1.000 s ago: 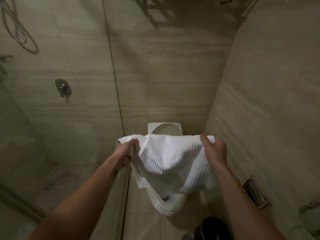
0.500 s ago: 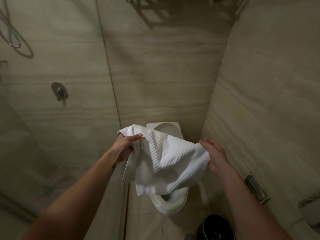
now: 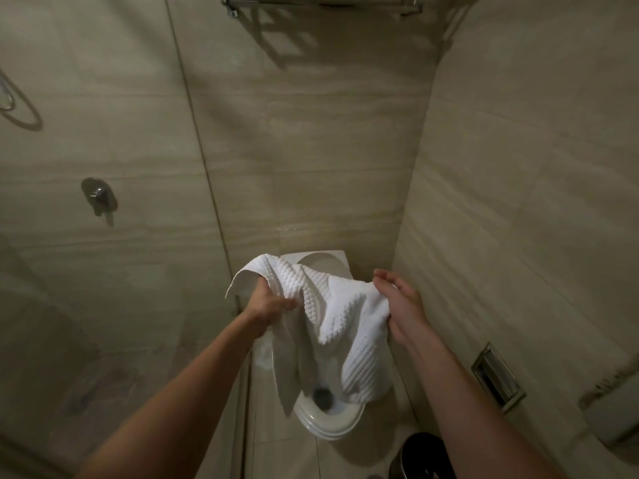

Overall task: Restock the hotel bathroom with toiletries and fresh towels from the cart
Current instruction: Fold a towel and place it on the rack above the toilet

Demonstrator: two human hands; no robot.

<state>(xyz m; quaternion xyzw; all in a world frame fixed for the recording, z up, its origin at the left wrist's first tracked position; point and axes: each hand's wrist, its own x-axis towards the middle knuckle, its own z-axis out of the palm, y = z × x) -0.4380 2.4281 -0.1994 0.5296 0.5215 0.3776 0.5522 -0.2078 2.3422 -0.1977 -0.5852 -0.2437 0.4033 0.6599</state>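
Observation:
A white waffle-textured towel [image 3: 340, 319] hangs crumpled in the air above the toilet [image 3: 332, 420]. My left hand [image 3: 268, 305] grips its upper left part, with one corner flopping over the fingers. My right hand [image 3: 403, 305] is at the towel's right edge; the fingertips are spread and lifted, while the palm and lower fingers touch the cloth. The towel's lower folds dangle over the open bowl. A metal towel rack [image 3: 321, 3] is fixed high on the back wall, only its lower bars in view.
A glass shower partition [image 3: 204, 202] stands on the left, with a shower valve [image 3: 98, 198] behind it. On the right wall are a recessed metal paper holder [image 3: 498, 378] and a dispenser [image 3: 615, 409]. A black bin [image 3: 423, 454] stands on the floor at the right.
The towel, spread flat between both hands a second ago, now hangs bunched. My hands came closer together, and my right hand's fingers have loosened. The view has tilted up, showing the rack.

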